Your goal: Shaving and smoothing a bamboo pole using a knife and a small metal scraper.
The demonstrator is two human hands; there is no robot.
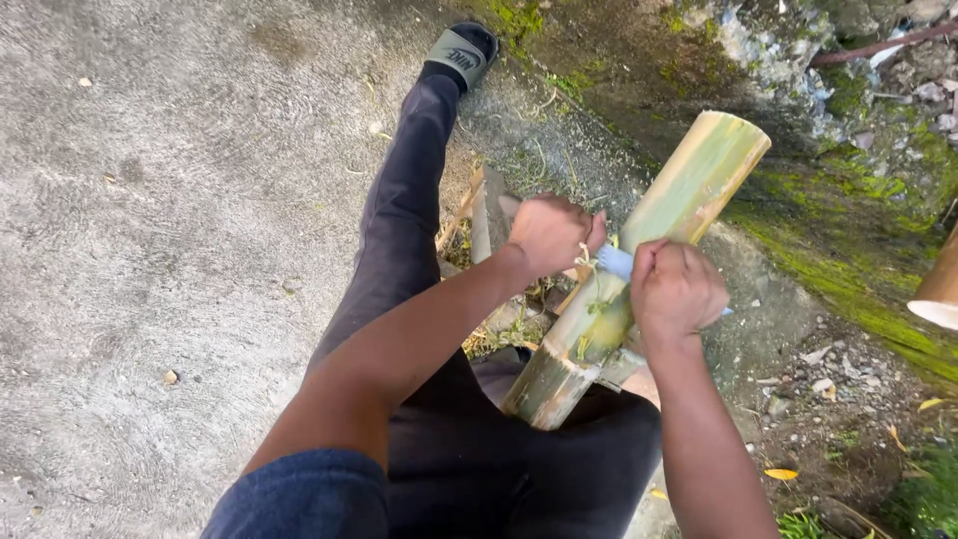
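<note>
Bamboo pole (pixel 639 250): thick, green-yellow, propped slantwise across the person's lap, far end toward the mossy wall (pixel 848 220). Left hand (pixel 547 232) and right hand (pixel 677 289), both closed in fists, grip the two ends of a blade (pixel 617 262) laid across the pole. Progress: thin fibres curl at the blade; most skin looks unworked. Bamboo scraps (pixel 477 225) lie on the concrete floor (pixel 180 250).

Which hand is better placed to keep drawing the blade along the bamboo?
Neither alone, though the right hand probably leads: it sits fisted on top of the bamboo, over the blade. The left hand grips the other end, off the bamboo's side, so it likely steadies.
</note>
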